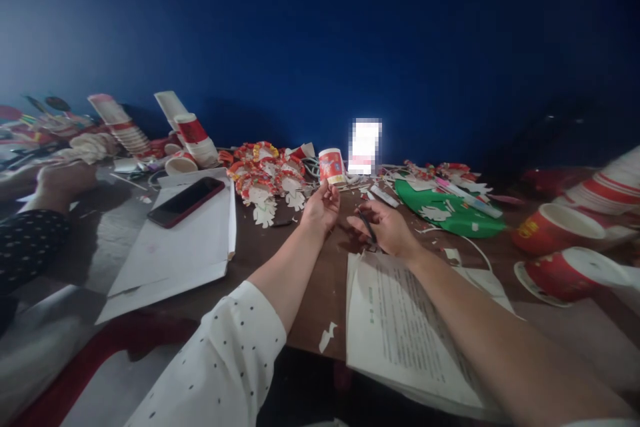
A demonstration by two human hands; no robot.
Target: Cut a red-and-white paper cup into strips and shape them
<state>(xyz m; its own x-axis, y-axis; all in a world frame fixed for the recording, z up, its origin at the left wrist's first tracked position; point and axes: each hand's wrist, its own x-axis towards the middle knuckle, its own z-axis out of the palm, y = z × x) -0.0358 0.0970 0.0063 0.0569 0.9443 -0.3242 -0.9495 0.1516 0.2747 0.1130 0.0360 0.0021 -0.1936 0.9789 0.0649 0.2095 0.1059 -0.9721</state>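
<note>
My left hand (323,209) is raised over the middle of the table, palm turned inward and fingers curled. Anything it may pinch is too small or hidden to make out. Just beyond its fingertips is a red printed paper cup (331,167) with a white rim; whether they touch is unclear. My right hand (385,227) is closed around a slim dark pen-like tool (369,227), a short way right of the left hand. Under my right forearm lies a thick printed booklet (400,320).
A phone (186,201) rests on a white folder (200,250) at left. Red paper crafts (267,173) and a bright screen (365,147) line the back. A green sheet (445,210) and red cups (560,227) are right. Another person's hand (67,180) is far left.
</note>
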